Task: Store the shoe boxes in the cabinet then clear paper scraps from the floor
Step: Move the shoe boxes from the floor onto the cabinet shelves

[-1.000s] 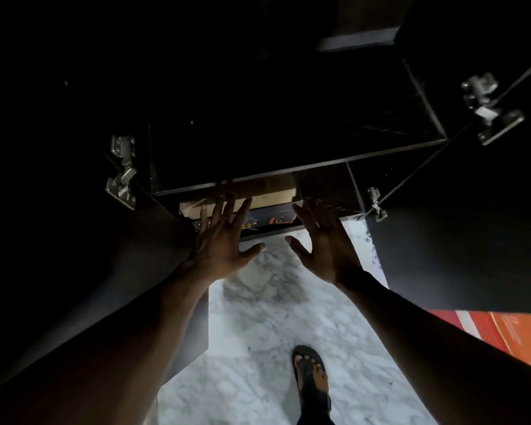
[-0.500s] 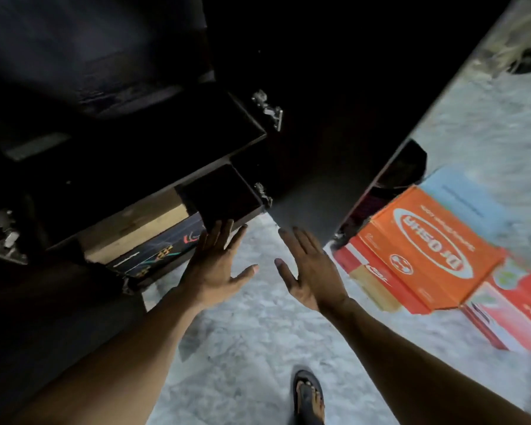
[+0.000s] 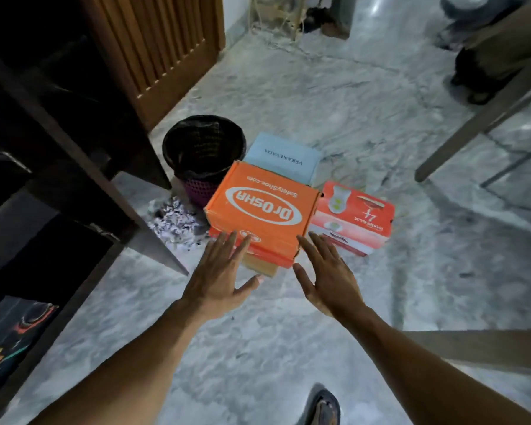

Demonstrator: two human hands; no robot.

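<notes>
Right now the marble floor (image 3: 442, 286) is carrying everything, with the dark cabinet (image 3: 52, 142) standing at my left. The orange box (image 3: 258, 207) is sitting atop a small stack ahead of me, a red and white box (image 3: 353, 222) just beside it on the right and a pale blue box (image 3: 284, 157) behind. A bin (image 3: 203, 148) is standing left of the stack, with paper scraps (image 3: 175, 222) lying heaped before it. My left hand (image 3: 219, 277) and right hand (image 3: 331, 277) are reaching at the orange box's near edge, fingers spread, gripping nothing.
</notes>
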